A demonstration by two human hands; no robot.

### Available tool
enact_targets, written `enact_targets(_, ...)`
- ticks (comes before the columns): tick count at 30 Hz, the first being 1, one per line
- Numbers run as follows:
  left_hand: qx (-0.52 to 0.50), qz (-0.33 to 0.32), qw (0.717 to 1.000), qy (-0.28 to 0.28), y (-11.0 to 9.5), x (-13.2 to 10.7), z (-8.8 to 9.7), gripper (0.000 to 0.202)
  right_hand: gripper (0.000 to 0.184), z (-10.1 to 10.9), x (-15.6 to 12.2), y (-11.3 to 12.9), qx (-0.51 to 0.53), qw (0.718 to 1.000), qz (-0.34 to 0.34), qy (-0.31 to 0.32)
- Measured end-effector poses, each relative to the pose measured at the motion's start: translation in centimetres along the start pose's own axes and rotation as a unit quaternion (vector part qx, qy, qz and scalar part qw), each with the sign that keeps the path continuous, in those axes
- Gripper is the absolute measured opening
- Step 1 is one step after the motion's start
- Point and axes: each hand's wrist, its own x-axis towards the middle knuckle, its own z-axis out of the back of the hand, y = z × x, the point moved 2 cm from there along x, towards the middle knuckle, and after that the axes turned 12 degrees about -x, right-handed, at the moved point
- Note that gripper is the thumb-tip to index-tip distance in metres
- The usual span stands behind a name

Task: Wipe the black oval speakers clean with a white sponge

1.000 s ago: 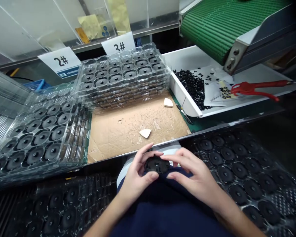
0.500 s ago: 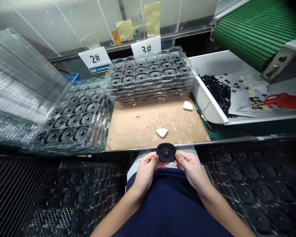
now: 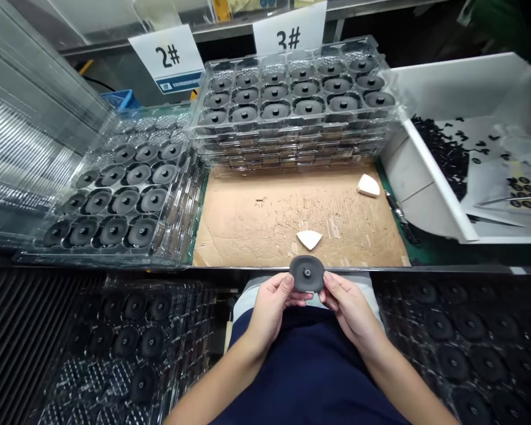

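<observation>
A dark, rounded rubber-like cap (image 3: 307, 274) with a small raised nub in its middle is held over my lap, just off the table edge. My left hand (image 3: 275, 304) pinches its left rim between thumb and fingers. At the opposite rim, my right hand (image 3: 347, 301) grips it the same way. Beyond the cap, a white wedge-shaped piece (image 3: 310, 239) lies on the cardboard sheet (image 3: 248, 224). Another white piece (image 3: 369, 185) rests near the sheet's right side.
Stacked clear trays (image 3: 292, 127) of similar caps stand behind the cardboard, with another tray stack (image 3: 115, 206) at left. A white bin (image 3: 442, 171) of small black parts sits right, beside a pen (image 3: 402, 217). More filled trays (image 3: 128, 336) flank my legs below.
The cap has turned over: its recessed face showed before, and the side with the nub shows now. My view has shifted closer to the table. Both hands still hold the cap.
</observation>
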Motion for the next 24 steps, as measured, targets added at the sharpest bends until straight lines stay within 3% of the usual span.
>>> enact_targets(13,-0.048,0.050,0.997,-0.026,-0.7,2.2,0.5,0.038,0.053,-0.5,2.5,0.4,-0.002,0.999,-0.045,-0.010)
enact_targets(24,-0.058,0.036,0.997,-0.034,-0.8,2.3,0.5,0.041,0.049,-0.5,3.0,-0.7,-0.006,0.999,-0.015,0.028)
